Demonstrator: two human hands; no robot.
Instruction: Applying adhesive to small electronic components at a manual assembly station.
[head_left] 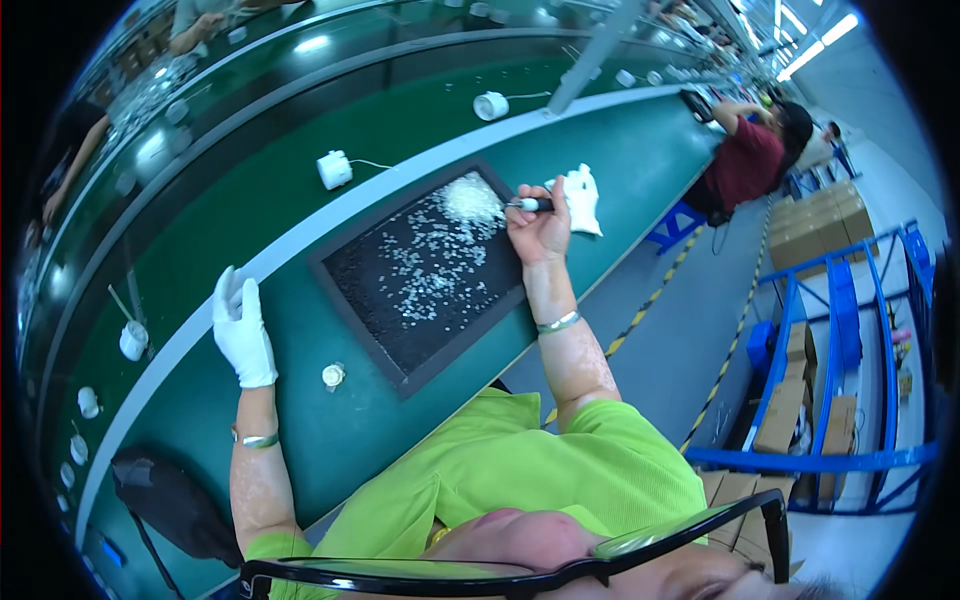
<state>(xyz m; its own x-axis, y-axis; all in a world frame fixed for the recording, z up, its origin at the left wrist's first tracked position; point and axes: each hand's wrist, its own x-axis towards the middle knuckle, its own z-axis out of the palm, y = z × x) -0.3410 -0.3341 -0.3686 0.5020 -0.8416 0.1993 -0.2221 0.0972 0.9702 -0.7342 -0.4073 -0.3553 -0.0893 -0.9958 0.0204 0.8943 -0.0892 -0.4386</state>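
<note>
My left hand (243, 335), in a white glove, is raised at the inner edge of the green bench. Its fingers are stretched out and apart, with nothing seen in them. My bare right hand (540, 236) grips a pen-shaped black and white tool (535, 204) over the right side of a dark, framed tray (402, 378). Small clear pieces (432, 262) lie scattered across the tray, with a dense heap (472, 200) in its far corner near the tool. A white glove (581, 200) lies just beyond my right hand. A small round whitish part (333, 376) sits between my left hand and the tray.
Beyond a pale rail (330, 212), a green conveyor carries white cylindrical parts (335, 170), some with wires. A black bag-like object (170, 500) is at lower left. A co-worker in dark red (748, 160) sits farther along the bench. Blue shelving (830, 370) holds boxes at right.
</note>
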